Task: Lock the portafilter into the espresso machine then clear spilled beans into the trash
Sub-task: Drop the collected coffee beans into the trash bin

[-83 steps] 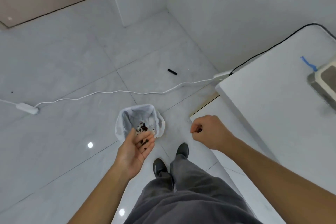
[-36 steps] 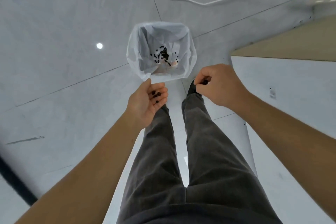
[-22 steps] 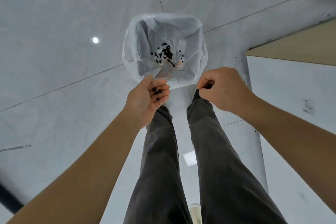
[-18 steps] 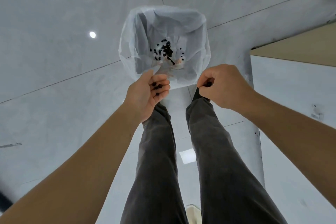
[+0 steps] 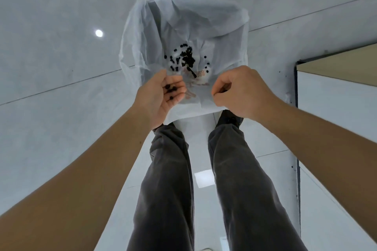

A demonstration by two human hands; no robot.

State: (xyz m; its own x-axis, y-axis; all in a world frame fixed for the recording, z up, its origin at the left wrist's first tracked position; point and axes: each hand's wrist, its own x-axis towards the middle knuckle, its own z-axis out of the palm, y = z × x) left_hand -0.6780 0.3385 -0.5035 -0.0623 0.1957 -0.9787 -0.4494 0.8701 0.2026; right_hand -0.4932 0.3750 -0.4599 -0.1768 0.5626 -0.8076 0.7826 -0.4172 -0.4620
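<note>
Now both hands sit over the near rim of the bin (image 5: 130,51), so the drop is straight down. Left hand (image 5: 161,98) lies palm up, fingers loosely apart, a few beans (image 5: 171,89) cupped on them. Right hand (image 5: 238,93) is curled tight, something dark pinched inside, probably more beans.
</note>
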